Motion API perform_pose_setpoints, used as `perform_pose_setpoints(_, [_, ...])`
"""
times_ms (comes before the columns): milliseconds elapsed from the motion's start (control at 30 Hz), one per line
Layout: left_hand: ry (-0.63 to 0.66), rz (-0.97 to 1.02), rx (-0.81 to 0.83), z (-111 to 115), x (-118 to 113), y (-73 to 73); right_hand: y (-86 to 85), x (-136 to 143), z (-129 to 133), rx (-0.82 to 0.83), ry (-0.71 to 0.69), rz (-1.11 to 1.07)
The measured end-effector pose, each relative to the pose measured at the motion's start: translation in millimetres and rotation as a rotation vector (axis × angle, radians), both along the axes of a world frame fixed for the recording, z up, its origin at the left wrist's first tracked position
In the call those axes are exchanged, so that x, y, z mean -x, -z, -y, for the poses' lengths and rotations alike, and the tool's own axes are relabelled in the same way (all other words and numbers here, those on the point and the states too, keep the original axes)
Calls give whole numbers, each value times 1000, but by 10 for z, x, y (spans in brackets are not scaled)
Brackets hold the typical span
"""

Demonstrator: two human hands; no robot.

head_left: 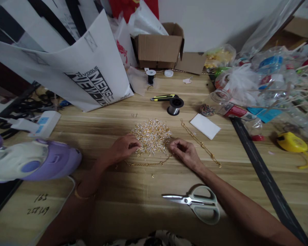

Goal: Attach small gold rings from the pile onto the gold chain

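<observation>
A heap of small gold and clear beads or charms (154, 136) lies on the wooden table between my hands. My left hand (124, 147) rests at the heap's left edge, thumb and fingertips closed together; whatever they pinch is too small to make out. At the heap's right edge, my right hand (185, 152) has its thumb and forefinger pinched where one end of a thin gold chain (149, 164) reaches them. This chain curves along the near side of the heap. A second gold chain (200, 143) lies stretched out beyond my right hand.
Scissors (192, 201) lie near me, below my right hand. Beyond the heap are a wire spool (175, 106), a yellow-black cutter (163, 97) and a white pad (205, 125). A purple-white device (41, 160) sits left; a tape measure (292, 141) lies far right.
</observation>
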State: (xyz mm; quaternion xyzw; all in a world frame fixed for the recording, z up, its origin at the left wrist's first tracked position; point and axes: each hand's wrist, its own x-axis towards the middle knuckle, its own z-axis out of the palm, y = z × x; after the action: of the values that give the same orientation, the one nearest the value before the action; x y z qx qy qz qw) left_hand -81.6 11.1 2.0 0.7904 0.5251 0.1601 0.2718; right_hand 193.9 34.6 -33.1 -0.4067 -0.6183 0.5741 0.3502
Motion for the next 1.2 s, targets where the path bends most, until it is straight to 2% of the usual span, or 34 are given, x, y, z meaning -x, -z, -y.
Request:
perform_pose_setpoints(433, [-15, -170, -180, 10, -158, 42, -22, 5, 4, -7, 3, 3])
perform_pose_setpoints(700, [47, -136, -262, 15, -207, 106, -6, 2, 5, 8, 6, -3])
perform_pose_setpoints(1100, [136, -116, -185, -12, -12, 68, 13, -3, 1, -18, 9, 1])
perform_pose_setpoints(1200, [114, -106, -167, -19, 34, 71, 6, -2, 1, -24, 9, 8])
